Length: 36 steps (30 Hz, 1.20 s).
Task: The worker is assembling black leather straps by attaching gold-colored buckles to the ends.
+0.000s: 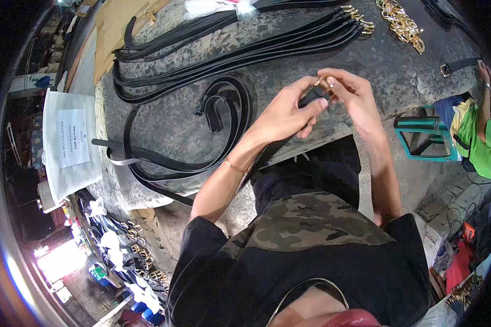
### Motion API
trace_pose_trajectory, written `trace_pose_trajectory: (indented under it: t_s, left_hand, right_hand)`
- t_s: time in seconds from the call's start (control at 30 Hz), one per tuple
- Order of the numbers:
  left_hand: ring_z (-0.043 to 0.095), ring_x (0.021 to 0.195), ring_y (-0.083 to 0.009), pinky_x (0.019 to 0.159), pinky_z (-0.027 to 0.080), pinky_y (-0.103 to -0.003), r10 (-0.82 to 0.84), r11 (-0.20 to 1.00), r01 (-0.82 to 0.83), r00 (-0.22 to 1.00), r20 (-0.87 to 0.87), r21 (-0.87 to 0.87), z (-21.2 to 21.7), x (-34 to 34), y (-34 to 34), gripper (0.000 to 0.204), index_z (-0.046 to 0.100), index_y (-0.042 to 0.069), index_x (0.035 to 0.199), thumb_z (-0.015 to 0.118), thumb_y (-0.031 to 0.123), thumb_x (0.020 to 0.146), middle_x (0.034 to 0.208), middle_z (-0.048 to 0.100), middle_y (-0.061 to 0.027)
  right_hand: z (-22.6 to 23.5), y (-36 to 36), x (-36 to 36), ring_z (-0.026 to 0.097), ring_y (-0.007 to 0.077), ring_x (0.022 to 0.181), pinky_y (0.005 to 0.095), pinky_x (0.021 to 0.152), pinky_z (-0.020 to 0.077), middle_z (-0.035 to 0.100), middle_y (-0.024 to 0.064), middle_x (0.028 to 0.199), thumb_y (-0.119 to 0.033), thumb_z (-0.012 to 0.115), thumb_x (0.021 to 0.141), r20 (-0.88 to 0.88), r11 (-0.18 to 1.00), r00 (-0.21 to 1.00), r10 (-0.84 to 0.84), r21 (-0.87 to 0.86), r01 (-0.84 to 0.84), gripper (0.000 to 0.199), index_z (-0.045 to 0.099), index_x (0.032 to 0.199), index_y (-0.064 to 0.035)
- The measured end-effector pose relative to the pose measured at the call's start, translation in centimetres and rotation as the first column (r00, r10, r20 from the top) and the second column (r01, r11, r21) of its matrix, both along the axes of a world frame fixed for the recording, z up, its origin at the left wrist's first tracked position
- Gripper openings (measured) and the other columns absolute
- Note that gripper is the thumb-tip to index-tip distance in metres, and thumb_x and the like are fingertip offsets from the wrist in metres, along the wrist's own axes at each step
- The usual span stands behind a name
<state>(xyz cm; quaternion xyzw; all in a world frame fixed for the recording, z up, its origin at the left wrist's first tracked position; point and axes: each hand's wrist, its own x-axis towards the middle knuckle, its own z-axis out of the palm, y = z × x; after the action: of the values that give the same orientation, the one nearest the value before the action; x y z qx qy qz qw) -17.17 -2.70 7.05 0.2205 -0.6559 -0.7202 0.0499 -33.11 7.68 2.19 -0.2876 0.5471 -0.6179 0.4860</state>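
Observation:
Over the near edge of the worktable, my left hand [283, 113] is closed around the end of a black belt strap [312, 98]. The strap runs down below that hand beside my forearm. My right hand [355, 97] pinches a gold-coloured belt buckle [325, 82] at the strap's end. The fingers cover part of the buckle, so I cannot tell how far the strap passes through it. Left of my hands, loose black belt straps [244, 101] lie curled on the table [289, 71].
Black belts [245, 54] with gold buckles lie in a row farther back. A heap of gold buckles [401, 27] sits at the far right. Another person's hand [483, 71] holds a buckled belt [463, 65]. A teal stool [402, 124] stands at right, a white panel [54, 163] at left.

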Motion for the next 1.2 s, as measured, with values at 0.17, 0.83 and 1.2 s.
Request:
trace_pose_trajectory:
  t_s: [0.17, 0.83, 1.2]
  left_hand:
    - [0.058, 0.051, -0.0107, 0.042, 0.043, -0.025, 0.003, 0.996, -0.001, 1.000, 0.016, -0.085, 0.4, -0.3, 0.1, 0.024, 0.051, -0.002, 0.114, 0.056, 0.010, 0.094, 0.072, 0.057, -0.0047]
    - [0.052, 0.059, -0.0082, 0.054, 0.039, -0.024, -0.192, 0.961, 0.206, 0.977, 0.092, -0.186, 1.2, -0.5, 0.7, 0.012, 0.056, 0.000, 0.094, 0.052, 0.011, 0.096, 0.076, 0.060, -0.0036]
    - [0.065, 0.057, -0.0146, 0.054, 0.051, -0.029, -0.258, 0.914, 0.307, 0.945, 0.204, -0.264, 0.6, 0.9, 0.0, 0.030, 0.060, -0.006, 0.084, 0.073, 0.021, 0.083, 0.068, 0.066, -0.0101]
  right_hand:
    - [3.0, 0.8, 2.3, 0.058, 0.0104, 0.097, 0.0230, 0.078, 0.0469, 0.064, 0.0064, 0.106, -0.017, 0.061, 0.093, -0.265, 0.939, 0.916, -0.302, -0.246, 0.239, 0.019, 0.067, 0.100, -0.0009]
    - [4.7, 2.7, -0.9, 0.063, 0.0086, 0.080, 0.0228, 0.074, 0.0511, 0.067, 0.0042, 0.086, -0.003, 0.065, 0.088, -0.316, 0.989, 0.945, -0.083, -0.143, 0.039, 0.021, 0.063, 0.108, 0.0023]
    - [6.9, 2.2, -0.7, 0.054, 0.0082, 0.067, 0.0281, 0.059, 0.0427, 0.061, 0.0081, 0.070, -0.017, 0.076, 0.078, -0.560, 0.888, 0.691, 0.458, 0.333, -0.318, 0.025, 0.064, 0.091, 0.0016]
